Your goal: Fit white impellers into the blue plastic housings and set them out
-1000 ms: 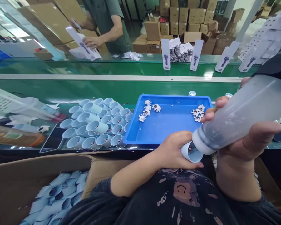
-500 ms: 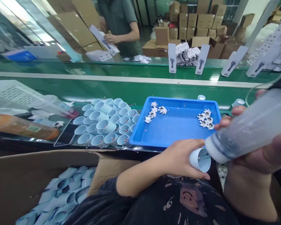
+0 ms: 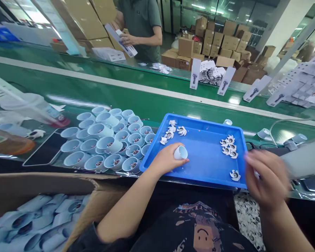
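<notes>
My left hand (image 3: 165,160) is shut on a small pale blue cup (image 3: 180,152), holding it low over a blue plastic tray (image 3: 194,121). White winged pieces lie in the tray in two groups, one at the left (image 3: 170,130) and one at the right (image 3: 229,146). A single piece (image 3: 235,175) rests near the front right corner, close to my right hand (image 3: 267,178). That hand is blurred by motion at the tray's right edge. Beside it is a blurred grey plastic bottle (image 3: 304,159). Left of the tray, several pale blue cups (image 3: 105,145) stand tilted in a cluster.
An open cardboard box (image 3: 42,183) of blue-printed cards sits at lower left. Behind the tray runs a green conveyor belt (image 3: 120,99). Beyond it, a co-worker (image 3: 139,28) handles a printed card, with upright product cards and stacked cartons (image 3: 186,47) nearby.
The bottle has moved away from the cup, and my left hand has carried the cup over the tray. A single white piece now lies at the tray's front right. The view has turned.
</notes>
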`<state>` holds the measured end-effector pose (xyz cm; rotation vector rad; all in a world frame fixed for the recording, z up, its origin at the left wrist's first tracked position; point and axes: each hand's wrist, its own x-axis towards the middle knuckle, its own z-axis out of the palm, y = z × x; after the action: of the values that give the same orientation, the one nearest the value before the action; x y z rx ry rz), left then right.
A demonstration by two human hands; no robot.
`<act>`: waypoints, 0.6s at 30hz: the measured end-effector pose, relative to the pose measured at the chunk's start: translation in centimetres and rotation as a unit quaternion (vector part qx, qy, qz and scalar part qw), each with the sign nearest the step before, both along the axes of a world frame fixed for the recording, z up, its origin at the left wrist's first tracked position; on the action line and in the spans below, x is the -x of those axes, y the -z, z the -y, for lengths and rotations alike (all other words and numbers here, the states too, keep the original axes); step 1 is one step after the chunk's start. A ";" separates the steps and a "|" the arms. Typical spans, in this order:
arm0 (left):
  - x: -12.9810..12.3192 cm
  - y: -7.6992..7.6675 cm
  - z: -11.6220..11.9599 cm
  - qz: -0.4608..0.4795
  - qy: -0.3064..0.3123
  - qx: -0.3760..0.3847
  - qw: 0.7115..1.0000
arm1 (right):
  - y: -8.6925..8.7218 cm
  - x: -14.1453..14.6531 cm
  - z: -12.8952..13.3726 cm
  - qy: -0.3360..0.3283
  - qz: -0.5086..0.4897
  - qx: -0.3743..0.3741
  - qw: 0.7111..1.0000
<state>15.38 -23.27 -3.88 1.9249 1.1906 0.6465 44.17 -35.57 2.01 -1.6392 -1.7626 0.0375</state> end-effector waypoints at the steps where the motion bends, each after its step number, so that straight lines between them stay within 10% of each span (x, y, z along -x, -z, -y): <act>1: -0.2 -0.2 0.1 -0.022 0.011 0.001 1.000 | 0.0 -0.1 -2.1 0.028 0.074 0.073 0.994; 6: -0.4 -0.5 0.2 -0.073 0.037 0.009 0.997 | 2.4 -1.1 -11.0 0.163 0.226 0.318 0.906; 11: -0.4 -0.9 0.2 -0.080 0.045 0.006 0.996 | 5.9 1.5 -12.6 0.217 0.252 0.387 0.860; 18: -0.6 -1.0 0.4 -0.081 0.076 -0.013 0.994 | 6.2 8.3 -11.2 0.011 0.283 0.395 0.874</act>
<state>16.01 -23.68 -2.89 2.0986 1.1241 0.4341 35.88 -24.34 -4.24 -2.4323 -2.3554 0.3404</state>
